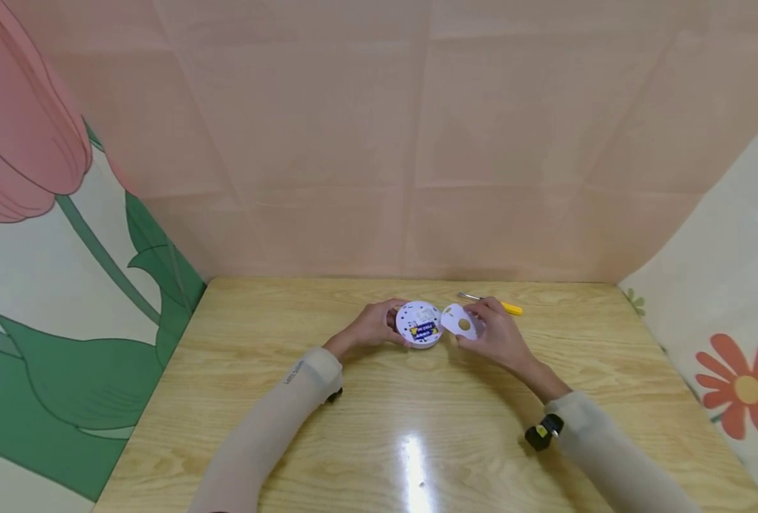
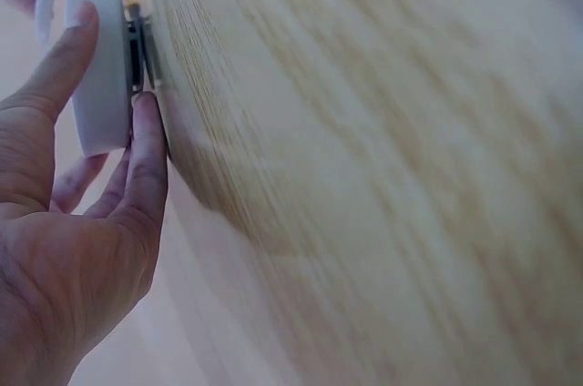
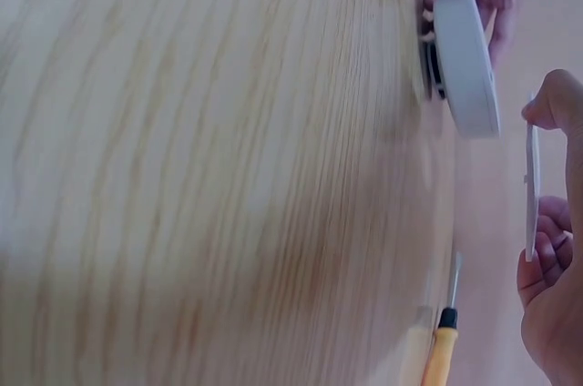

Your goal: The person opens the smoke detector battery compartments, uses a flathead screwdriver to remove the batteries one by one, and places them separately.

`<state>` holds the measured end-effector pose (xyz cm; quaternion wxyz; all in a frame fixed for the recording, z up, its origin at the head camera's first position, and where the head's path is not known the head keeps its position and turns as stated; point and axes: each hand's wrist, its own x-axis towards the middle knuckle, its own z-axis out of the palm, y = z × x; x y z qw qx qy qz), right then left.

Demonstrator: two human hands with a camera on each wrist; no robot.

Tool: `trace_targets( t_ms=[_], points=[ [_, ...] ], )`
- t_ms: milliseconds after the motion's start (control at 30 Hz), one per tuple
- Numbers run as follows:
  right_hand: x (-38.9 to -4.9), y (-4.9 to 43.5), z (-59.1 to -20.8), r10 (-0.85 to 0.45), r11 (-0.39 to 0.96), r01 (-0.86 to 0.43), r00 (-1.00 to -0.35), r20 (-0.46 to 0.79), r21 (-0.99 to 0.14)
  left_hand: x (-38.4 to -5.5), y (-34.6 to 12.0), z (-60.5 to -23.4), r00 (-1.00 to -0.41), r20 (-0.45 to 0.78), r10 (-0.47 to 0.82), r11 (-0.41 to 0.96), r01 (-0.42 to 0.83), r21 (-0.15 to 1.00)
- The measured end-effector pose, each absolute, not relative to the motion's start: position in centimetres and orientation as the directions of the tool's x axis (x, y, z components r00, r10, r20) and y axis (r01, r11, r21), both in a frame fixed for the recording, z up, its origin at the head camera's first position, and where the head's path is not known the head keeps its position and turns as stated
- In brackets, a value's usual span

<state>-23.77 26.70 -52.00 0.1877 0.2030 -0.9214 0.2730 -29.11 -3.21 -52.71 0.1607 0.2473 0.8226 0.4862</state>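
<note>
A round white device (image 1: 419, 313), much like a smoke alarm, is held in my left hand (image 1: 367, 326), thumb on its near side wall and fingers round the far side and under it. On its upper face, dotted with dark holes, lies a dark blue and yellow battery (image 1: 424, 330). Dark parts on the underside of the device (image 2: 100, 86) face the tabletop. My right hand (image 1: 497, 335) pinches a thin white plate (image 1: 454, 317) with a round hole by its edges. In the right wrist view the plate (image 3: 532, 181) stands apart from the device.
Behind my right hand lies a screwdriver with a yellow handle (image 1: 512, 309) and metal shaft. The wooden table (image 1: 276, 328) ends at a pinkish backdrop (image 1: 328, 214); flower-printed cloth hangs on both sides.
</note>
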Motion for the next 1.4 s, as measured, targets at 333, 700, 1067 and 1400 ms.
trace_targets(
  t_ms=[333, 700, 1067, 1400],
  points=[
    [-23.5, 29.9, -52.2, -0.307, 0.771, -0.525, -0.802, 0.512, -0.361, -29.1, -3.3, -52.8, -0.827, -0.037, 0.561, 0.412, 0.24, 0.879],
    [-23.3, 33.0, -52.0, -0.346, 0.777, -0.539, -0.798, 0.493, -0.327, -29.2, -3.4, -52.9, -0.827, -0.043, 0.561, 0.425, 0.243, 0.872],
    [-23.3, 36.5, -52.6, -0.35, 0.791, -0.518, -0.82, 0.453, -0.327, -29.3, -3.4, -53.1, -0.824, -0.045, 0.564, 0.421, 0.24, 0.874],
    [-23.2, 39.3, -52.9, -0.354, 0.803, -0.512, -0.822, 0.447, -0.305, -29.0, -3.4, -52.9, -0.825, -0.036, 0.564, 0.415, 0.245, 0.876]
  ],
)
